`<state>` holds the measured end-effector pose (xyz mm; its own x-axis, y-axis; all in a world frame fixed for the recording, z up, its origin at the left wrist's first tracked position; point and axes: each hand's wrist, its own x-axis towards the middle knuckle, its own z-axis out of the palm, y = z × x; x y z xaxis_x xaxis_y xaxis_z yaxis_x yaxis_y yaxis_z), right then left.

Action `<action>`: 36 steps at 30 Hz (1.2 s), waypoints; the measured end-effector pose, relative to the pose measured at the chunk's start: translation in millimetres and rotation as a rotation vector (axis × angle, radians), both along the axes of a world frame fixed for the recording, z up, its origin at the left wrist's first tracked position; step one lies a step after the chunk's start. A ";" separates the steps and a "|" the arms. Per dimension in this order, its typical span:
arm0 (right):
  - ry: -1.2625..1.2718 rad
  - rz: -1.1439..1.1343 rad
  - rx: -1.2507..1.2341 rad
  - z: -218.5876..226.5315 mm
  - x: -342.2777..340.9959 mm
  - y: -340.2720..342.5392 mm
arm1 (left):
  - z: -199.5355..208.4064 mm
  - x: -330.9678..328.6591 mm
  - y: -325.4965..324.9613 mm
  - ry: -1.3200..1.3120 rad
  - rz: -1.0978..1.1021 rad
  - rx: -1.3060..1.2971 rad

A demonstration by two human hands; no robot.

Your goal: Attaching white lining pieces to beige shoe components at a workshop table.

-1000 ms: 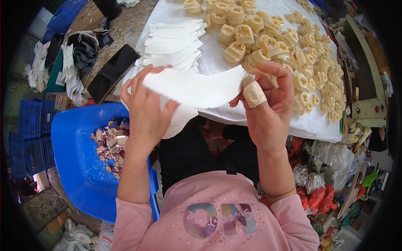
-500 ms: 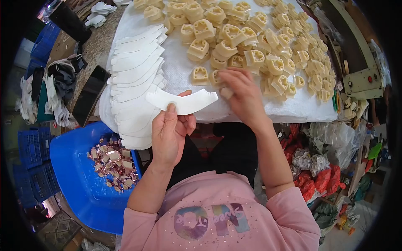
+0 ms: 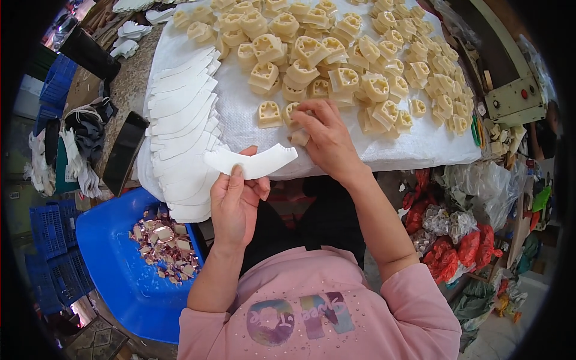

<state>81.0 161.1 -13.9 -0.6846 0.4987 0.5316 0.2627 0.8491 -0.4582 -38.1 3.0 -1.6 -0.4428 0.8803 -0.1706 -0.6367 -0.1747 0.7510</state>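
"Since the white-covered worktop [image 3: 420,150] takes up the far side, how is the space around the person's hands laid out?"

"A heap of cream blocks [image 3: 375,89] spreads over its middle and right. Lower down, at the near left, sits a blue tub [image 3: 99,240], and a fanned row of white strips [image 3: 180,120] lies along the worktop's left side."

"And the hands themselves?"

"The left hand [image 3: 231,209] pinches one strip, thumb on top and fingers beneath. The right hand [image 3: 329,143] is bent over the near edge of the heap; whether its fingers have closed on anything, one cannot tell."

"Where is the held strip [image 3: 258,164], exactly?"

"At the worktop's near edge, just right of the row, curved, with both notched ends free. A light pinch like that seems best: a hard squeeze might crease it."

"What would serve the right hand well?"

"Taking the partly hidden cream block [image 3: 290,113] at its fingertips by the sides, probably, so that the lone block [image 3: 269,114] just to its left isn't knocked. The tan wrapping [image 3: 300,138] on the thumb may dull its feel, so an unhurried grip looks wiser."
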 end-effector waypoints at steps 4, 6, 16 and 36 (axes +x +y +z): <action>-0.082 0.002 0.027 6.4 -4.0 8.0 | 3.4 -0.6 0.4 0.025 0.006 -0.002; -0.096 -0.017 0.077 2.6 -3.9 7.6 | 2.9 0.8 0.0 0.015 0.002 -0.001; 0.092 -0.108 0.122 -2.3 7.1 -3.2 | 0.1 3.6 -6.3 0.069 0.008 -0.022; 0.562 0.207 -0.183 26.4 4.9 -69.0 | 22.6 22.2 -7.5 0.101 0.023 0.059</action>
<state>85.9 92.1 12.6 -0.4178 0.5026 0.7568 -0.2224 0.7511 -0.6216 -15.8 -4.5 21.0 -0.4749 0.8771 -0.0721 -0.5536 -0.2341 0.7992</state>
